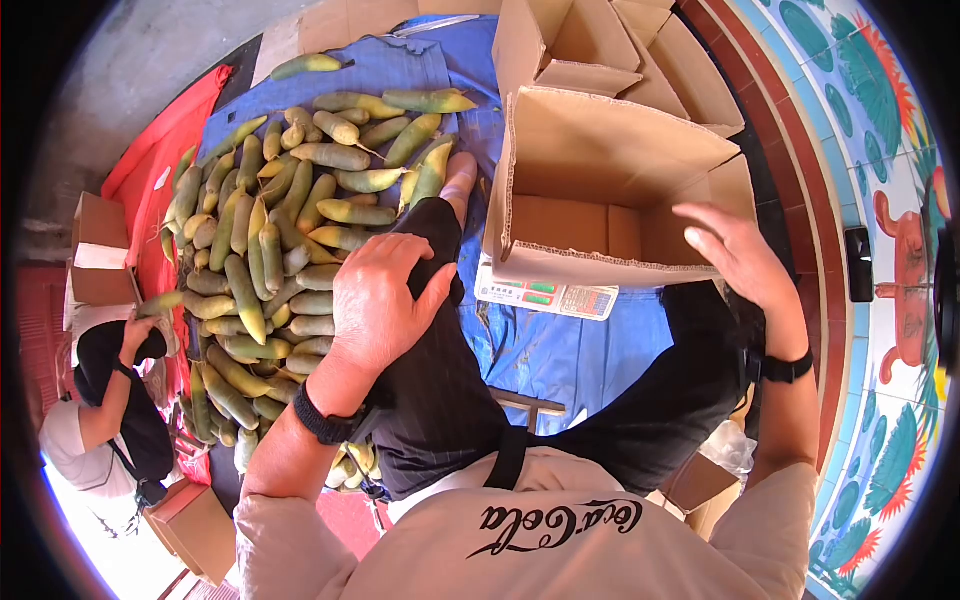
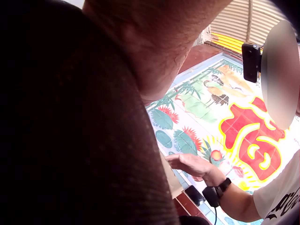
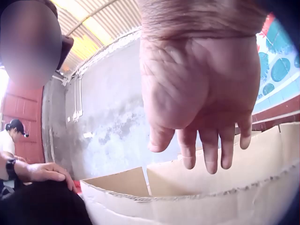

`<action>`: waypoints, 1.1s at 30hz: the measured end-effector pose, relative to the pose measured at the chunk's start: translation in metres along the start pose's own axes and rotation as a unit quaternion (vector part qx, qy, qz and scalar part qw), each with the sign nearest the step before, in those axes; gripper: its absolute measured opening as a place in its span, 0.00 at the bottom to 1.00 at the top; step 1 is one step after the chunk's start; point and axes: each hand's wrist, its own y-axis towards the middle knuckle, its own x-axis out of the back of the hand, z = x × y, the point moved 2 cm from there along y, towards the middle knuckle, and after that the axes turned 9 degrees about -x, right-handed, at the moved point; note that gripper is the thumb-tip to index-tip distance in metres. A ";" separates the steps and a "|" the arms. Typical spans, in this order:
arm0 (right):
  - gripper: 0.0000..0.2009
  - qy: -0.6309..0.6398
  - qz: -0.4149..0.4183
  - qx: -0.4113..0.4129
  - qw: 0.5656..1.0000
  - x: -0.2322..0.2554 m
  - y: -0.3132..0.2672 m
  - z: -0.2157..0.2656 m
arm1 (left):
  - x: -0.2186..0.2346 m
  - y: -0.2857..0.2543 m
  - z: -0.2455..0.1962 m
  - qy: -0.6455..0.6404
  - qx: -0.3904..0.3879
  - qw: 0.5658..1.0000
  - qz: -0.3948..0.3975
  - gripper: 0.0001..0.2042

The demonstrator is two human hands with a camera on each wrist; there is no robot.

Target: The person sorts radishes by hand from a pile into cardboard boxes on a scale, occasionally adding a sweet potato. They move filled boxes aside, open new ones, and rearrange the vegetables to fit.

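Observation:
My left hand point(image 1: 383, 300) rests flat on my left knee in black trousers point(image 1: 440, 390), fingers relaxed and holding nothing. Just beyond it, a pile of long green-yellow vegetables point(image 1: 270, 240) lies on a blue sheet point(image 1: 560, 350). My right hand point(image 1: 735, 250) hovers open above the near right rim of an open, empty cardboard box point(image 1: 600, 190). The right wrist view shows the right hand point(image 3: 201, 103) with fingers hanging straight just above the box's torn rim point(image 3: 187, 199), and the left hand point(image 3: 44, 171) on the knee. In the left wrist view the right hand point(image 2: 192, 164) is seen past the dark trouser leg.
The box sits on a scale with a white display panel point(image 1: 545, 295). More open boxes point(image 1: 600, 50) stand behind it. A red sheet point(image 1: 160, 170) borders the pile on the left. Another person point(image 1: 110, 410) crouches at lower left beside small boxes point(image 1: 195, 530). A tiled mural wall point(image 1: 880, 200) runs along the right.

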 end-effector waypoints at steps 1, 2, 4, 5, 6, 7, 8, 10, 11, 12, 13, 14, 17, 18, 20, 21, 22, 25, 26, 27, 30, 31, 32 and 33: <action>0.18 0.054 0.026 -0.006 0.998 -0.003 -0.010 -0.001 | -0.001 0.000 0.000 0.005 -0.004 1.000 -0.005 0.12; 0.19 0.064 0.048 -0.026 0.996 -0.003 -0.018 0.002 | -0.001 -0.001 -0.001 0.005 -0.005 1.000 -0.004 0.12; 0.20 0.038 0.026 -0.012 0.999 -0.010 -0.030 0.001 | -0.002 0.000 -0.002 0.012 -0.002 1.000 -0.004 0.11; 0.20 -0.012 -0.003 0.017 1.000 -0.017 -0.033 -0.005 | -0.002 0.000 -0.003 0.012 -0.003 1.000 -0.003 0.11; 0.20 -0.011 -0.004 0.017 1.000 -0.023 -0.034 -0.008 | -0.003 0.001 -0.004 0.011 0.000 1.000 -0.002 0.11; 0.19 -0.046 -0.032 0.009 0.998 -0.028 -0.034 -0.010 | -0.002 0.002 -0.006 0.011 0.004 1.000 -0.001 0.11; 0.17 -0.080 -0.060 0.002 0.995 -0.033 -0.034 -0.012 | -0.002 0.002 -0.007 0.014 0.003 1.000 -0.001 0.11; 0.14 -0.081 -0.067 -0.004 0.994 -0.044 -0.032 -0.021 | -0.003 0.001 -0.008 0.015 0.002 1.000 -0.010 0.10; 0.11 -0.083 -0.071 -0.013 0.994 -0.047 -0.030 -0.019 | -0.004 0.001 -0.008 0.020 -0.002 1.000 -0.019 0.10; 0.07 -0.080 -0.095 0.001 0.992 -0.046 -0.031 -0.011 | -0.004 0.001 -0.008 0.017 -0.001 1.000 -0.017 0.10; 0.07 -0.075 -0.096 0.010 0.993 -0.047 -0.033 -0.009 | -0.003 0.001 -0.009 0.015 0.001 1.000 -0.015 0.10; 0.06 -0.078 -0.103 -0.001 0.992 -0.048 -0.034 -0.011 | -0.003 0.001 -0.009 0.011 -0.001 1.000 -0.019 0.10; 0.06 -0.067 -0.122 0.001 0.990 -0.053 -0.036 -0.009 | -0.005 0.000 -0.007 0.018 -0.005 1.000 -0.017 0.11; 0.06 -0.063 -0.123 -0.010 0.990 -0.053 -0.036 -0.007 | -0.005 0.000 -0.007 0.024 -0.003 1.000 -0.018 0.11; 0.06 -0.056 -0.125 -0.019 0.990 -0.053 -0.035 -0.006 | -0.005 0.001 -0.008 0.021 -0.005 1.000 -0.012 0.11; 0.06 -0.059 -0.120 -0.008 0.991 -0.052 -0.034 -0.007 | -0.006 0.001 -0.007 0.026 -0.004 1.000 -0.012 0.11; 0.06 -0.062 -0.115 0.004 0.991 -0.052 -0.033 -0.008 | -0.007 0.000 -0.007 0.022 -0.008 1.000 -0.017 0.11; 0.06 -0.034 -0.129 -0.004 0.991 -0.050 -0.032 -0.008 | -0.005 0.000 -0.008 0.021 -0.004 1.000 -0.021 0.11; 0.07 -0.033 -0.127 -0.010 0.991 -0.050 -0.032 -0.010 | -0.006 0.000 -0.008 0.018 -0.007 1.000 -0.024 0.11; 0.07 -0.032 -0.127 -0.006 0.991 -0.051 -0.033 -0.009 | -0.006 0.000 -0.008 0.014 -0.010 0.999 -0.027 0.11; 0.10 -0.053 -0.154 0.017 0.986 -0.048 -0.037 -0.004 | -0.006 -0.002 -0.009 0.013 -0.011 0.999 -0.030 0.12; 0.13 -0.062 -0.161 0.013 0.985 -0.048 -0.040 -0.004 | -0.007 -0.002 -0.010 0.012 -0.019 0.999 -0.040 0.12; 0.17 -0.071 -0.167 0.008 0.983 -0.048 -0.042 -0.003 | -0.007 -0.003 -0.011 0.005 -0.019 0.999 -0.044 0.13; 0.17 -0.071 -0.167 0.008 0.983 -0.049 -0.046 -0.001 | -0.007 -0.003 -0.012 0.005 -0.018 0.999 -0.043 0.13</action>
